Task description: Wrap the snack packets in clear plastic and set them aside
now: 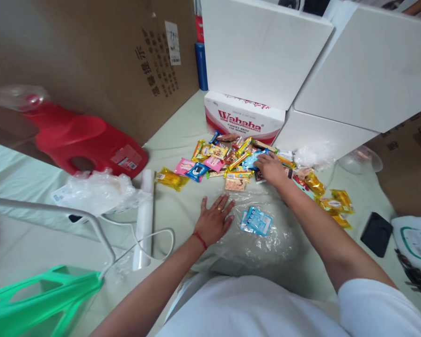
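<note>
A heap of wrapped snacks [238, 157] in yellow, pink, blue and brown packets lies in front of me. My right hand [272, 169] reaches onto its right side, over a light blue packet [250, 160]; its fingertips touch the pile, and whether they grip a packet I cannot tell. My left hand [215, 217] lies palm down with fingers spread, at the edge of a clear plastic bag [277, 243]. Two blue packets [257, 221] rest on or inside that bag. A tan packet [235, 184] sits just beyond my left fingertips.
Behind the heap stands a Wahaha box [245, 117] below white panels [263, 51]. To the left are a red jug [87, 140], crumpled plastic [101, 192], a white roll [145, 224] and a green stool [38, 299]. A black phone-like object [376, 234] lies right.
</note>
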`<state>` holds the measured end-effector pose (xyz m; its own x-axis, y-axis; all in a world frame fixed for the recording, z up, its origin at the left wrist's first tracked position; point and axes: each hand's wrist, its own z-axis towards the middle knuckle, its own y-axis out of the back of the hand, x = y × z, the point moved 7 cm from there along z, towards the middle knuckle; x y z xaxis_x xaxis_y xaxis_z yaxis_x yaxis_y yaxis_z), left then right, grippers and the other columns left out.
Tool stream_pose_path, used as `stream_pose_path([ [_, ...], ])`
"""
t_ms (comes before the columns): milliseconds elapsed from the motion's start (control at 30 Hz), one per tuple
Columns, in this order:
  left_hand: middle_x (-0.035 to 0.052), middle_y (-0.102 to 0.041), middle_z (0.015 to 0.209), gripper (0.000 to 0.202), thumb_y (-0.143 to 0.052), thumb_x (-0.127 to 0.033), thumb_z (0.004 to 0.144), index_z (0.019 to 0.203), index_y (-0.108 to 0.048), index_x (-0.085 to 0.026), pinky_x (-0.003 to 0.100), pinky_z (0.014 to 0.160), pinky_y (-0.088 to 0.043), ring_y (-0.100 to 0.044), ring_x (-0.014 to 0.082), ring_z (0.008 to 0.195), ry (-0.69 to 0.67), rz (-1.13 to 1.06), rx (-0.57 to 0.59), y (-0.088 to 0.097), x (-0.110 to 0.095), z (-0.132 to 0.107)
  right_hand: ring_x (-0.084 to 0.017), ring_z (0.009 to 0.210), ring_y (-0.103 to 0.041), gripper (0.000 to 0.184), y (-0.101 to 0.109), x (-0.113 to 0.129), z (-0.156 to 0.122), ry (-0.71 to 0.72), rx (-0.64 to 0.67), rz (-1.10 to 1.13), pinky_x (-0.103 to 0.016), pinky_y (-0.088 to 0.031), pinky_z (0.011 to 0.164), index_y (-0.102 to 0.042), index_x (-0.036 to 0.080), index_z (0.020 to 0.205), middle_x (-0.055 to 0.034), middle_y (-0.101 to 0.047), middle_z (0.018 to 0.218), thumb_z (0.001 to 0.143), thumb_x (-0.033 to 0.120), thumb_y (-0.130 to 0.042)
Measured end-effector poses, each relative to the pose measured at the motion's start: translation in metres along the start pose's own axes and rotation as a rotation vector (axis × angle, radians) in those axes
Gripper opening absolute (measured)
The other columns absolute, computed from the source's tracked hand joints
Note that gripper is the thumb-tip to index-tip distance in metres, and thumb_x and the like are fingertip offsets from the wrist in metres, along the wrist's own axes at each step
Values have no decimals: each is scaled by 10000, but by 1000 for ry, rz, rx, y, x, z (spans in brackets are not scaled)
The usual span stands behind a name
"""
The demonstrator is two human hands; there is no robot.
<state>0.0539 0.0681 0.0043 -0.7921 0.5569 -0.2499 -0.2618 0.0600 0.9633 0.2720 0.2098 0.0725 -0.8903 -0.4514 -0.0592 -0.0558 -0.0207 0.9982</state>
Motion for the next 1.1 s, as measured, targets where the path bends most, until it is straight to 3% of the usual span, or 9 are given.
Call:
stream_pose_path([
  [200,112,-379,1678,532,-346,-450,1076,1578,-451,-308,722,1252,-107,-383,303,1543,-12,-19,16,-1,-1,0,-318,1245,-495,357,17,-21,-32,-181,-62,-26,-433,-382,1054,-693,142,1271,-170,-709,1186,1035,233,-441],
  [300,112,-383,1676,535,-337,-453,1078,1578,-452,-300,720,1253,-112,-379,301,1546,-6,-6,13,-1,0,0,-331,1287,-488,444,15,-12,-9,-176,-41,-4,-417,-437,1024,-595,139,1416,-176,-641,1358,996,274,-542],
  [400,98,-374,1682,535,-328,-465,1080,1577,-449,-310,716,1255,-120,-376,292,1548,-7,-1,20,-2,0,0,-347,1286,-545,745,-1,2,28,-226,72,26,-416,-499,973,-399,149,1574,-210,-493,1539,902,291,-687],
  [533,86,-358,1691,529,-335,-466,1078,1573,-449,-320,714,1259,-96,-364,290,1555,-2,-24,28,-1,-1,0,-336,1106,-669,738,-9,13,46,-343,140,0,-428,-544,888,-312,135,1605,-278,-463,1520,940,245,-611],
  [633,83,-343,1700,530,-343,-460,1076,1576,-445,-318,713,1263,-64,-352,293,1560,8,-46,25,-1,0,0,-336,1053,-681,687,10,7,18,-414,53,-22,-425,-547,861,-318,98,1586,-293,-484,1461,971,269,-573],
  [767,78,-337,1703,534,-327,-468,1079,1575,-446,-311,710,1266,-41,-340,284,1566,8,-64,31,-2,0,-1,-333,1019,-668,658,34,-8,-72,-623,-40,24,-418,-535,850,-492,118,1455,-232,-565,1330,925,467,-666],
  [900,88,-328,1706,538,-344,-459,1073,1579,-444,-304,715,1263,-36,-327,292,1572,0,-58,42,-3,0,0,-308,1007,-663,733,6,44,-141,-548,116,265,-363,-517,820,-539,167,1440,-181,-622,1246,852,557,-739],
  [1000,94,-324,1707,542,-353,-452,1069,1583,-443,-302,727,1257,-46,-331,312,1569,5,-48,50,-4,0,1,-299,1046,-681,737,-23,94,-155,-475,310,335,-343,-509,806,-484,218,1505,-168,-549,1420,865,464,-754],
  [1100,97,-325,1705,543,-344,-451,1072,1582,-444,-296,734,1251,-64,-335,316,1567,2,-43,54,-5,-1,1,-285,1047,-696,739,-33,113,-153,-448,415,292,-337,-511,791,-434,245,1537,-160,-477,1507,886,419,-738],
])
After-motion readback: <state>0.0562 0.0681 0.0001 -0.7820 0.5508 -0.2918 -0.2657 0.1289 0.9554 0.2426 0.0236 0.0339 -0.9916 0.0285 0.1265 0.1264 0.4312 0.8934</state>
